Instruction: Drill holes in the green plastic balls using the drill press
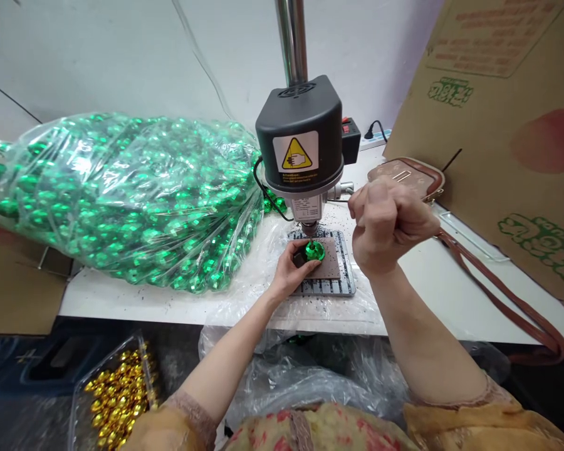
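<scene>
Beneath the chuck of a small black drill press (301, 138), my left hand (291, 269) grips a shiny green faceted ball (315, 250) between thumb and fingers. The ball rests on a brown board (331, 263) on the press's slotted metal base (348, 272). The drill tip meets the ball's top or sits just above it; I cannot tell which. Up to the right, my right hand (385, 222) is closed around the end of the press's feed lever (341, 200), whose grip is hidden by my fingers. Dark shavings lie scattered about the base.
A big clear bag of green faceted balls (131, 200) fills the table's left side. At right are a tan purse (404, 175) with a brown strap and a large cardboard box (507, 125). A clear bin of gold balls (122, 394) sits below the table edge at lower left.
</scene>
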### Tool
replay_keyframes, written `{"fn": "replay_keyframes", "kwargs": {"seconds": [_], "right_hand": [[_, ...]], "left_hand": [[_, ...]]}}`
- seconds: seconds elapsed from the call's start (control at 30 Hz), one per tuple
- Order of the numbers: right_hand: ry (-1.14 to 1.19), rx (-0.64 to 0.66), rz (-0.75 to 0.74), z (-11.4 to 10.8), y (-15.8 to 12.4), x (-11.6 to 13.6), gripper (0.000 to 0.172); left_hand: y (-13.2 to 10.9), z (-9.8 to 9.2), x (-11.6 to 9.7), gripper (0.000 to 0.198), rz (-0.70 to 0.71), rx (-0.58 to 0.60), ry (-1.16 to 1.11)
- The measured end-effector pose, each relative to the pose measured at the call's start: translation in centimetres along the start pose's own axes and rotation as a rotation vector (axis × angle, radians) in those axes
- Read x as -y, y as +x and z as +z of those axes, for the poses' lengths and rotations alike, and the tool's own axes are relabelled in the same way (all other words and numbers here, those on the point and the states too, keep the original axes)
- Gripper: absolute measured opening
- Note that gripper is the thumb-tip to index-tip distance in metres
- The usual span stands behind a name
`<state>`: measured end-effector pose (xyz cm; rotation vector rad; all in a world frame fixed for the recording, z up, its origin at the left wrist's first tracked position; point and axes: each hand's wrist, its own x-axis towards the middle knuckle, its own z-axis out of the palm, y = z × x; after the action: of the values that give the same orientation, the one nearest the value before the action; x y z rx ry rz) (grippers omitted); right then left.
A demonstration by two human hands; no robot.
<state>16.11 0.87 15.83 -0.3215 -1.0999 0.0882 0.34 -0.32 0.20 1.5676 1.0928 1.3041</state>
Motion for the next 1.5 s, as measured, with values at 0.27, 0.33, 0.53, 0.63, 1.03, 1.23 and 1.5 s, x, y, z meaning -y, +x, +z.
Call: {"fn": "replay_keyframes", "kwargs": {"seconds": [0.27,0.33,0.53,0.63,1.03,1.23,1.5], "right_hand": [[0.047,-0.005,-0.029,-0.1,-0.4,-0.3,0.054],[0.047,-0.013,-0.048,-0.2,-0.5,-0.5,0.054],[0.031,-0.013,-0.098,-0.4,-1.0,-1.0,0.053],[0.026,-0.03,-0.121,-0.5,-1.3,-1.1,0.053],[0.045,0.022,-0.162,-1.2,-2.0,-1.0,0.047],[0.057,0.023,-0.135,-1.2,-2.4,-0.7,0.05],[-0.062,0.016,0.192,1.6,3.1,0.8,0.048]], "left_hand": [[-0.1,0.0,0.1,0.061,0.007,-0.002,-0.008],[-0.1,0.0,0.1,0.061,0.006,-0.004,-0.007],[-0.1,0.0,0.1,0.06,0.0,0.003,-0.008],[-0.2,-0.1,0.1,0.059,0.0,0.01,-0.006],[-0.2,0.0,0.1,0.059,-0.001,0.012,-0.024],[-0.2,0.0,-0.1,0.059,-0.011,0.005,-0.02],[-0.3,0.3,-0.9,0.054,-0.006,-0.094,0.032]]}}
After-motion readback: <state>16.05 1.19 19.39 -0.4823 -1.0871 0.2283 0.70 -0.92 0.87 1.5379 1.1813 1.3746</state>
